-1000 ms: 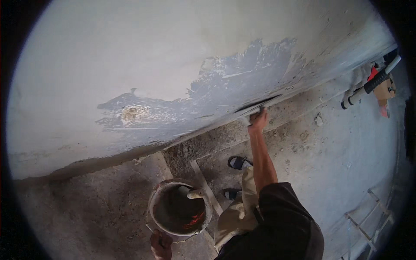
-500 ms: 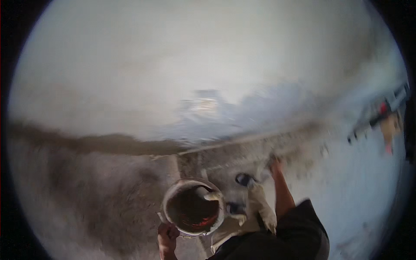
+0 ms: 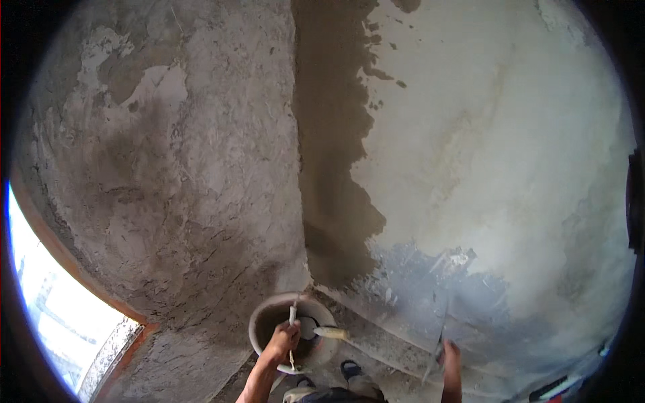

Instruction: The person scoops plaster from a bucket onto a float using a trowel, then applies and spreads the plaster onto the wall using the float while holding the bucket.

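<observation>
At the bottom centre my left hand [image 3: 285,338] is closed round the pale handle [image 3: 293,315] of a round bucket [image 3: 259,321]. Inside the bucket a trowel [image 3: 332,333] leans, its light wooden grip sticking out over the right rim. What else the bucket holds is dark and hard to make out. Lower right, my right hand [image 3: 451,354] grips a flat, thin-bladed tool [image 3: 441,330], seen nearly edge-on, that looks like a plastering trowel. Its blade stands in front of the wall's grey, splotched lower part, and I cannot tell whether it touches.
Rough grey plaster [image 3: 168,168] covers the left wall, meeting a smoother pale wall [image 3: 484,134] at a corner with a dark damp strip [image 3: 332,134]. A bright opening [image 3: 57,302] lies at far left. My shoes [image 3: 350,368] stand on the floor below the bucket.
My view has swung toward the wall corner and is sharper. The bucket now hangs in front of the corner. My right hand, earlier reaching low beside my foot, is now raised with the flat tool.
</observation>
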A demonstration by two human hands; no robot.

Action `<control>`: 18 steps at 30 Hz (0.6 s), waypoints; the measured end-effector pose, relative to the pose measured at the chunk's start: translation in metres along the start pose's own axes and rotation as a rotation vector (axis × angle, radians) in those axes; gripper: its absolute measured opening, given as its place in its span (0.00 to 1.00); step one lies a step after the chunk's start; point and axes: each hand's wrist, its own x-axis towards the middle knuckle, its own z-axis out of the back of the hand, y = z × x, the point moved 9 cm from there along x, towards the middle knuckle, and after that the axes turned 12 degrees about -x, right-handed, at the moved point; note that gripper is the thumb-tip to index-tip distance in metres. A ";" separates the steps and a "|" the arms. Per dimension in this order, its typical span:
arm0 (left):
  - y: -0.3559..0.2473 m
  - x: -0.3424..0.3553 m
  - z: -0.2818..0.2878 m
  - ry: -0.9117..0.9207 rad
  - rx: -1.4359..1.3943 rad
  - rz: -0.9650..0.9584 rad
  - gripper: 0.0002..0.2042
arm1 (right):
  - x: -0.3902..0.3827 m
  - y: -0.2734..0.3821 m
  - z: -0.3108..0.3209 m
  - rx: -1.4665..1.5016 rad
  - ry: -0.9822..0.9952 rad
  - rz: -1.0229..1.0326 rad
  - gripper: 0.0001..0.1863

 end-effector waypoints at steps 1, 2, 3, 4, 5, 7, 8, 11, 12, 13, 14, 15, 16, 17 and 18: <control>-0.005 0.003 0.013 -0.069 0.044 -0.029 0.14 | -0.005 0.019 -0.023 0.398 0.158 -0.055 0.23; -0.027 0.000 0.001 0.044 0.330 -0.290 0.13 | -0.011 0.046 -0.036 0.517 0.230 -0.027 0.23; -0.041 -0.005 -0.007 0.023 0.650 -0.428 0.12 | -0.017 0.072 -0.049 0.665 0.302 -0.022 0.23; -0.020 0.000 0.009 0.013 0.105 -0.153 0.12 | -0.022 0.099 -0.058 0.777 0.358 -0.010 0.23; -0.020 -0.002 -0.003 0.057 -0.087 -0.071 0.15 | -0.027 0.126 -0.066 0.880 0.411 -0.006 0.23; -0.024 -0.007 0.000 -0.007 -0.128 -0.036 0.13 | -0.035 0.175 -0.082 1.007 0.491 0.017 0.23; -0.031 -0.011 -0.005 0.032 -0.130 -0.055 0.13 | -0.040 0.198 -0.090 1.044 0.524 0.037 0.23; -0.033 -0.009 -0.009 0.020 -0.190 -0.032 0.13 | -0.059 0.262 -0.111 1.088 0.599 0.118 0.22; -0.034 -0.011 -0.005 0.013 -0.194 -0.038 0.13 | -0.069 0.283 -0.113 1.091 0.616 0.156 0.22; -0.029 -0.014 0.005 -0.060 -0.178 -0.002 0.13 | -0.081 0.303 -0.112 1.078 0.626 0.202 0.22; -0.032 -0.014 0.005 -0.004 -0.193 -0.047 0.13 | -0.093 0.323 -0.108 1.052 0.630 0.259 0.22; -0.030 -0.017 0.008 0.009 -0.165 -0.037 0.13 | -0.105 0.341 -0.101 1.007 0.618 0.329 0.22; -0.031 -0.018 0.010 0.078 -0.137 -0.059 0.13 | -0.117 0.359 -0.090 0.911 0.583 0.437 0.22; -0.032 -0.018 0.016 0.011 -0.159 -0.078 0.13 | -0.125 0.373 -0.078 0.754 0.497 0.569 0.22; -0.029 -0.022 0.027 0.018 -0.152 -0.056 0.13 | -0.129 0.384 -0.066 0.545 0.368 0.707 0.22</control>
